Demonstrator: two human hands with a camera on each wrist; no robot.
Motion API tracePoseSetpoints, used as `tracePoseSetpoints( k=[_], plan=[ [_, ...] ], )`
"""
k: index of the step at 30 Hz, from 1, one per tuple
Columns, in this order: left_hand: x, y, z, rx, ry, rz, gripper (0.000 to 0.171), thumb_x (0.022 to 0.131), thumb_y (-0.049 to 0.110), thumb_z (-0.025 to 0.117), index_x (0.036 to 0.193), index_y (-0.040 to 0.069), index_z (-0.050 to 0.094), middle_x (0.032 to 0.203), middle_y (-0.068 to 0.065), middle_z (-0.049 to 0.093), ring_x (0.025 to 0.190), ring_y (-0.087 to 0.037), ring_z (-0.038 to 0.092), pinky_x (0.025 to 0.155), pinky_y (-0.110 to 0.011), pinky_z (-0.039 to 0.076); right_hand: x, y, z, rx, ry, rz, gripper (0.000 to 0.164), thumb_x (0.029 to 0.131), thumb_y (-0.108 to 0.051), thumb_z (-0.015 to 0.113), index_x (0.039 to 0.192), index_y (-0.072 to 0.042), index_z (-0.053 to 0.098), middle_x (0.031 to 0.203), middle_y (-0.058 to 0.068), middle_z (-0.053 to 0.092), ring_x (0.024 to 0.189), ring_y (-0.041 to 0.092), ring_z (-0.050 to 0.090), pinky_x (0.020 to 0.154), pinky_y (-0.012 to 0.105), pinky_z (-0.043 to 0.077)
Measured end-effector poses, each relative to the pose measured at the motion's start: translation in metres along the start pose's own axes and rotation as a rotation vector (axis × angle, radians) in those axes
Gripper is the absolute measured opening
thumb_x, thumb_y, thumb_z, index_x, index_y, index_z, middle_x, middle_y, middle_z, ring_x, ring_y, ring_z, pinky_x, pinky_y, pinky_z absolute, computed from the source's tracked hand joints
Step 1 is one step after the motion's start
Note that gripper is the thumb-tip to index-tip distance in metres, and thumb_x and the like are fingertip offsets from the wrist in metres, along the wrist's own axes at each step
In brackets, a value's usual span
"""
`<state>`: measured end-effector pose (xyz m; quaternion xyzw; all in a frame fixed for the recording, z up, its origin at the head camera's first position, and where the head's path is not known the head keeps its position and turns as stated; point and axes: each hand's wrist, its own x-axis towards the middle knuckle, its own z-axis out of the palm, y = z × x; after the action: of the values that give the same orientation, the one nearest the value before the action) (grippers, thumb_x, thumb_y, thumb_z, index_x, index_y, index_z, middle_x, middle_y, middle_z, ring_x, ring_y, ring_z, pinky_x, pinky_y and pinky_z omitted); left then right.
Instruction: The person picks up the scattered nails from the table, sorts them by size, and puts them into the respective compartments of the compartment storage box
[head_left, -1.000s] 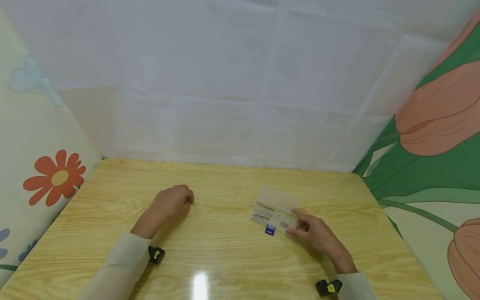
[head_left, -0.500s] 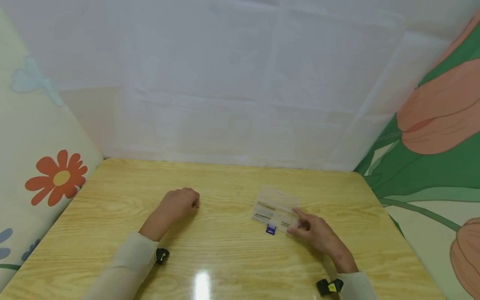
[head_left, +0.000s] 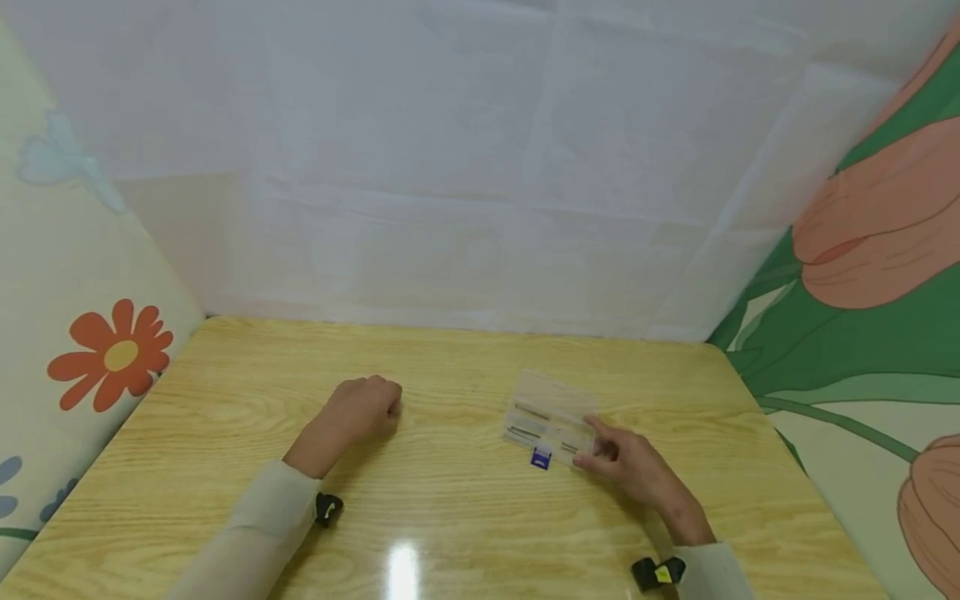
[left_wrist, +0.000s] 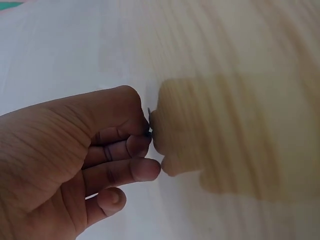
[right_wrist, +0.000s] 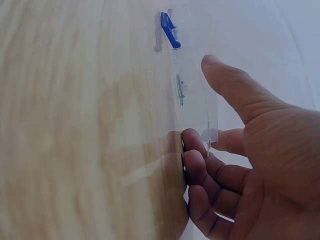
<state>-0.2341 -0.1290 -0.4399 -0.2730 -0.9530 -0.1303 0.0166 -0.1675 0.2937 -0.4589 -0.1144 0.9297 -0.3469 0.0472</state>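
My left hand (head_left: 363,408) is low over the table at left of centre, fingertips down at the wood. In the left wrist view its bent fingers pinch a tiny, thin dark piece (left_wrist: 149,113); most of it is hidden, and I cannot tell its kind. A clear plastic box (head_left: 551,387) with a blue latch (head_left: 540,457) lies to the right. Several thin dark pieces (head_left: 531,411) show in its compartments. My right hand (head_left: 630,467) holds the box's right end between thumb and forefinger, its other fingers curled against the table.
Both hands work over a light wood-grain table (head_left: 450,508). A white cloth (head_left: 450,167) hangs along its back edge. Painted panels with a red flower (head_left: 120,356) and large tulips (head_left: 877,225) stand at the sides. Black wrist cameras (head_left: 327,509) sit at both cuffs.
My left hand has shifted slightly right and toward me, and the thin dark piece at its fingertips no longer shows in the head view. The right hand and box stay put.
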Motion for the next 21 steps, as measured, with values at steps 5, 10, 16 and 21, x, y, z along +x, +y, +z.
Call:
tracePoseSetpoints(
  k=[5, 10, 16, 21],
  plan=[
    [0.002, -0.002, 0.005, -0.009, -0.013, 0.01, 0.038, 0.071, -0.009, 0.048, 0.06, 0.022, 0.029, 0.059, 0.009, 0.014, 0.058, -0.011, 0.012, 0.052, -0.029, 0.014, 0.0, 0.0, 0.0, 0.008, -0.002, 0.012, 0.076, 0.092, -0.03, 0.079, 0.151, 0.005, 0.045, 0.088, -0.004, 0.06, 0.076, 0.014, 0.054, 0.068, 0.027, 0.045],
    [0.005, 0.0, 0.006, -0.029, -0.045, 0.015, 0.034, 0.075, -0.006, 0.053, 0.064, 0.02, 0.035, 0.06, 0.007, 0.022, 0.058, -0.011, 0.017, 0.053, -0.029, 0.018, 0.001, 0.0, 0.0, 0.013, -0.007, 0.012, 0.077, 0.092, -0.03, 0.079, 0.151, 0.006, 0.045, 0.087, -0.004, 0.06, 0.076, 0.014, 0.054, 0.068, 0.027, 0.045],
    [0.011, 0.009, 0.007, -0.076, -0.083, 0.03, 0.024, 0.079, -0.003, 0.064, 0.076, 0.018, 0.053, 0.07, 0.006, 0.046, 0.062, -0.011, 0.036, 0.056, -0.03, 0.03, 0.001, 0.0, 0.0, 0.007, -0.011, 0.016, 0.076, 0.092, -0.03, 0.079, 0.151, 0.005, 0.045, 0.087, -0.004, 0.06, 0.076, 0.013, 0.054, 0.069, 0.027, 0.046],
    [0.017, 0.022, 0.01, -0.124, -0.077, 0.072, 0.023, 0.078, -0.002, 0.061, 0.08, 0.02, 0.057, 0.073, 0.007, 0.049, 0.063, -0.01, 0.037, 0.057, -0.031, 0.031, 0.001, -0.001, 0.001, 0.012, -0.006, 0.027, 0.077, 0.092, -0.03, 0.079, 0.151, 0.005, 0.045, 0.088, -0.004, 0.061, 0.077, 0.014, 0.054, 0.069, 0.027, 0.045]
  ],
)
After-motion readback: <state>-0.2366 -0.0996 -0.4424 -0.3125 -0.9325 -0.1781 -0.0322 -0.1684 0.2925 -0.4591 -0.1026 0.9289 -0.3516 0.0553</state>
